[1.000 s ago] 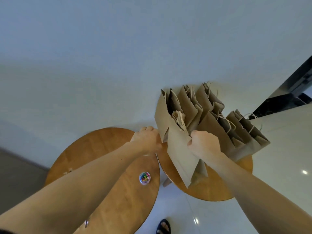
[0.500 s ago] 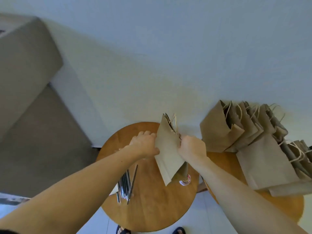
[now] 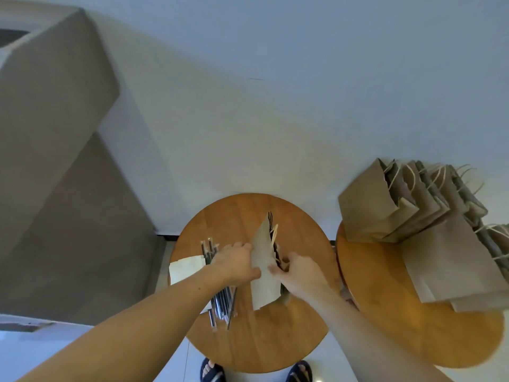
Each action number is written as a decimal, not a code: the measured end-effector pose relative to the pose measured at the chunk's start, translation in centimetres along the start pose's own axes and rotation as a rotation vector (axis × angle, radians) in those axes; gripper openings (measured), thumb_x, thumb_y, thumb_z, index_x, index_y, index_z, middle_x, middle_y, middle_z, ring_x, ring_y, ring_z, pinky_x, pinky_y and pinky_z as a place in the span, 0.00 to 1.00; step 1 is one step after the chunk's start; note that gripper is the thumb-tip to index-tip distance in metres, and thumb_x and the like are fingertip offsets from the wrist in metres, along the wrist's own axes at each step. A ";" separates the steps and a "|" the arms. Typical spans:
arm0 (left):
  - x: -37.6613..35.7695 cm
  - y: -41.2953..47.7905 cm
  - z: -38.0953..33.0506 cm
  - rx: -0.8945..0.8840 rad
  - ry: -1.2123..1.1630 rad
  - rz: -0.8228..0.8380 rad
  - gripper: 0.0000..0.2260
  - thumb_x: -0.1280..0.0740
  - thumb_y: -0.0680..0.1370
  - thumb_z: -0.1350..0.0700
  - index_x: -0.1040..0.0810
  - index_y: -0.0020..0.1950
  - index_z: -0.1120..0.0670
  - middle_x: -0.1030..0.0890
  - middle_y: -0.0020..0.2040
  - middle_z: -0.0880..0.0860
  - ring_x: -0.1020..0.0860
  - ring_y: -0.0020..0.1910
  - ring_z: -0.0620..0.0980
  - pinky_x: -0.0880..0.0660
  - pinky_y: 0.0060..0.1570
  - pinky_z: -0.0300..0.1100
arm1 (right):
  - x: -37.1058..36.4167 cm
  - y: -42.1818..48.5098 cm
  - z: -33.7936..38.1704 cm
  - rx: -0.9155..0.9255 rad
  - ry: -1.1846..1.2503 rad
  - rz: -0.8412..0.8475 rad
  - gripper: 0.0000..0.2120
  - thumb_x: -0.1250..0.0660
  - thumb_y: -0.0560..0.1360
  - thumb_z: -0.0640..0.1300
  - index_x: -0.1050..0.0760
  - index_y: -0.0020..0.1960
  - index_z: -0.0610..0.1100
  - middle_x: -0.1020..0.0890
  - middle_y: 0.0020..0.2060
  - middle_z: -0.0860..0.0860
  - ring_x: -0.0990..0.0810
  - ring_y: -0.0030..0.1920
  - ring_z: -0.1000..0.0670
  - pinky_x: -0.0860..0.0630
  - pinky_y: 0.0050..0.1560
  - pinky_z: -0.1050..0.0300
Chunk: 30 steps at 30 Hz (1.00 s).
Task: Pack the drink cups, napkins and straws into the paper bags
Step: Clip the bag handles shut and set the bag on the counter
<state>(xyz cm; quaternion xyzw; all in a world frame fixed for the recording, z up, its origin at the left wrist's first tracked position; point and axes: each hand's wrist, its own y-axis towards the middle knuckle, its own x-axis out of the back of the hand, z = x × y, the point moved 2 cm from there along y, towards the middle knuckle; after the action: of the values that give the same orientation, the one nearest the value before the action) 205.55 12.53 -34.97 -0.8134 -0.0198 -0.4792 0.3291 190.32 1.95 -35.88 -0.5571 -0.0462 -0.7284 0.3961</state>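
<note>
A brown paper bag (image 3: pixel 263 274) with pale twine handles is held upright and nearly flat over the round table (image 3: pixel 248 343). The left hand (image 3: pixel 237 263) grips its left edge and the right hand (image 3: pixel 301 275) pinches its right edge, fingers curled. Its contents cannot be seen. On the table's left side lie one bundle of straws (image 3: pixel 223 301) and one stack of napkins (image 3: pixel 185 269). Right of the table, more bags (image 3: pixel 407 216) overlap too much to count.

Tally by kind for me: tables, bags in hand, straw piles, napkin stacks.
Tables: 2, left table and right table
Held paper bag: 1
Straw pile: 1
Napkin stack: 1
Total: 5
</note>
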 end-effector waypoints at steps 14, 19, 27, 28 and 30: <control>-1.8 2.6 -4.1 0.168 -0.276 -0.004 0.29 0.34 0.72 0.36 0.30 0.65 0.53 0.20 0.51 0.51 0.20 0.48 0.50 0.19 0.50 0.49 | 1.2 2.3 -3.4 0.050 0.228 0.062 0.03 0.33 0.78 0.48 0.26 0.46 0.52 0.21 0.34 0.56 0.23 0.32 0.60 0.32 0.29 0.67; -2.2 3.6 -2.9 0.323 -0.324 -0.123 0.10 0.35 0.77 0.43 0.25 0.45 0.49 0.21 0.39 0.49 0.20 0.36 0.46 0.23 0.34 0.37 | 2.6 3.4 -4.1 -0.022 0.124 0.017 0.03 0.33 0.76 0.49 0.27 0.44 0.53 0.20 0.34 0.55 0.21 0.32 0.56 0.31 0.30 0.65; -1.9 2.5 1.4 0.495 -0.162 -0.155 0.13 0.42 0.81 0.49 0.24 0.41 0.52 0.19 0.40 0.50 0.20 0.34 0.47 0.26 0.33 0.39 | 4.0 4.2 -8.1 -0.076 -0.042 -0.023 0.09 0.35 0.77 0.48 0.32 0.40 0.55 0.22 0.32 0.56 0.22 0.31 0.57 0.32 0.25 0.66; -2.2 2.6 1.1 0.466 -0.188 -0.153 0.14 0.42 0.81 0.47 0.25 0.40 0.51 0.19 0.38 0.49 0.20 0.32 0.46 0.28 0.31 0.38 | 3.7 4.3 -8.0 -0.051 -0.005 0.003 0.08 0.35 0.78 0.49 0.32 0.41 0.56 0.21 0.32 0.56 0.21 0.31 0.56 0.31 0.25 0.66; -2.8 3.2 0.2 0.412 -0.265 -0.132 0.13 0.40 0.79 0.43 0.25 0.40 0.47 0.20 0.35 0.48 0.19 0.31 0.45 0.28 0.28 0.35 | 3.2 4.5 -7.5 0.022 0.078 0.066 0.05 0.34 0.77 0.51 0.30 0.45 0.56 0.20 0.34 0.56 0.20 0.32 0.56 0.25 0.29 0.64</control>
<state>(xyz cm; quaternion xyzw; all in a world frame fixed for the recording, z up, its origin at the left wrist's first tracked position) 205.31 10.95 -38.87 -0.7818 -0.2130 -0.3746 0.4506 187.09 -6.58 -37.65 -0.5252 -0.0205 -0.7355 0.4274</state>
